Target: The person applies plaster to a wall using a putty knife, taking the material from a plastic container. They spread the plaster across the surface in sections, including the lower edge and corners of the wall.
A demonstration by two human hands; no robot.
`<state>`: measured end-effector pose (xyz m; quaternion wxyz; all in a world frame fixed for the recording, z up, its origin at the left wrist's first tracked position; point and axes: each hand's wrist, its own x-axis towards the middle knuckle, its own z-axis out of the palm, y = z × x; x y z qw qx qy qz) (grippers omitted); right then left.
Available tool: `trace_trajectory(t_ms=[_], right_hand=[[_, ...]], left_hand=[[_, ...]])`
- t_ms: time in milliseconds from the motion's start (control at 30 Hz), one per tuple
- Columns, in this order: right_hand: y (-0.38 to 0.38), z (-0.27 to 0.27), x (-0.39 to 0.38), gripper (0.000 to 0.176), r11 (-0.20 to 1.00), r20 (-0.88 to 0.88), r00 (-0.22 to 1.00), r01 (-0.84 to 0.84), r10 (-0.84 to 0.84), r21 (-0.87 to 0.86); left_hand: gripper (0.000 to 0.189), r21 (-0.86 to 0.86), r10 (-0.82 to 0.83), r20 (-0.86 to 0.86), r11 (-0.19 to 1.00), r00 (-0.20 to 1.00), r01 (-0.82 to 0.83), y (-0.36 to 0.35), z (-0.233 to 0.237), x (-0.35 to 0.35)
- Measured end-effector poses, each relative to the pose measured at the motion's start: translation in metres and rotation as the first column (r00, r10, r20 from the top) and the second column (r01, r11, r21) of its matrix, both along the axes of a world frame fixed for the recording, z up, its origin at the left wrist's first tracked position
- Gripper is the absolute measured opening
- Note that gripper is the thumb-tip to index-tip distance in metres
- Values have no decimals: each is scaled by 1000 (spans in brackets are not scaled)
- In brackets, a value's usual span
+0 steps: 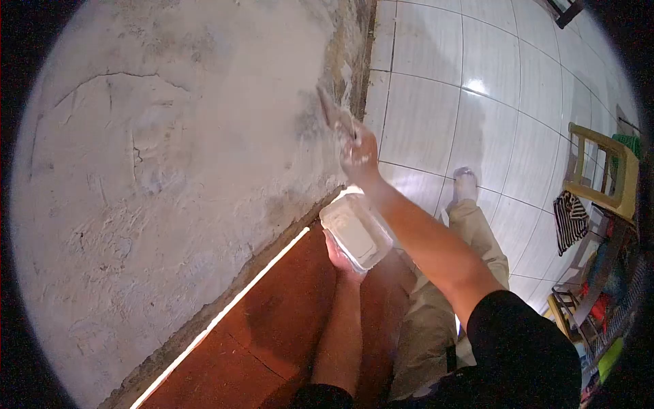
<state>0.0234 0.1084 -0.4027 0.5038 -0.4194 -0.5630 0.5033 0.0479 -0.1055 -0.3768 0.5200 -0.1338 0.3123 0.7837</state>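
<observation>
My right hand [360,154] is closed around the handle of a putty knife [332,114], whose blade lies against or very near the grey plastered wall [225,136] close to its right edge. White smears show on the fingers. Below it, my left hand [343,258] holds a clear plastic container [371,235] from its lower left side. Pale, creamy filler [349,228] lies inside the container, which is tilted. The wall surface is patchy, with cracks and rough spots at the left.
White floor tiles [422,109] fill the upper right. Reddish-brown flooring [272,327] lies below the wall, with a bright strip [225,313] along it. At the right stand a beige plastic stool [579,157], a striped cloth [570,221] and a cluttered rack [572,307].
</observation>
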Motion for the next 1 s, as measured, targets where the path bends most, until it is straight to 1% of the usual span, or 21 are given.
trace_trajectory(t_ms=[33,100,133,200,233,267,300,367,433,467,533,600,700,767,800,833,867,900,933,967,1000], right_hand=[[7,-12,-7,29,1000,1,1000,0,0,1],[7,-39,-23,35,964,4,998,-64,67,-258],[7,-15,-26,35,964,8,998,-63,67,-259],[5,61,-25,36,804,-96,993,-114,71,-584],[-37,-3,-27,36,802,-93,993,-113,72,-586],[-50,-36,-30,39,892,-233,933,-338,275,-299],[-93,-55,-33,39,929,-231,942,-295,244,-222],[-117,-9,-19,39,957,-232,949,-251,215,-142],[-91,41,14,35,882,-19,893,-440,449,169],[-88,38,21,35,880,-21,892,-440,451,176],[-80,38,27,26,960,101,976,-209,193,187],[-57,37,19,24,988,63,989,-131,136,-75],[-19,-12,-5,25,973,-150,987,-85,53,-215],[-8,-44,-18,23,899,296,938,-34,179,-436],[-15,-54,-26,23,898,288,942,-31,172,-438],[-24,-61,-38,21,873,33,999,5,13,-487],[-31,-60,-49,18,843,-214,963,21,-161,-538],[-45,-48,-63,20,788,-489,800,-34,-347,-614],[-54,-16,-68,22,744,-675,529,-117,-514,-658],[-54,7,-56,26,765,-459,885,-246,-72,-595],[-64,32,-51,26,769,-467,881,-244,-79,-591]], left_hand=[[53,-114,15,-25,993,1000,-18,6,9,2],[50,-225,26,-49,974,998,-36,9,10,3],[50,-200,43,-68,978,997,-56,9,6,3],[51,-174,62,-84,982,995,-76,4,-4,2],[51,-192,47,-76,980,996,-60,-2,-8,0],[51,-209,32,-66,977,997,-45,-5,-10,0],[51,-210,33,-64,977,997,-46,-7,-12,0],[49,-252,-2,-120,967,993,-29,-7,-12,-1],[48,-329,19,-135,942,991,-63,-4,-2,1],[52,-319,-60,-192,948,980,-4,-3,0,0],[56,-307,-137,-259,950,956,53,0,3,-4],[51,-325,-70,-172,946,983,10,4,5,-5],[49,-311,-33,-73,950,997,8,12,18,-2],[49,-364,-14,-57,931,998,-8,15,32,1],[49,-366,-22,-66,930,998,-4,12,33,2],[52,-226,-4,-97,974,995,-18,7,30,3],[55,-78,20,-123,996,992,-30,2,30,4],[55,-81,13,-131,996,991,-23,-1,34,5],[55,-135,25,-154,990,988,-46,-7,38,5],[55,-186,34,-180,980,983,-68,-12,41,5],[55,-182,26,-188,981,982,-61,-32,30,5]])
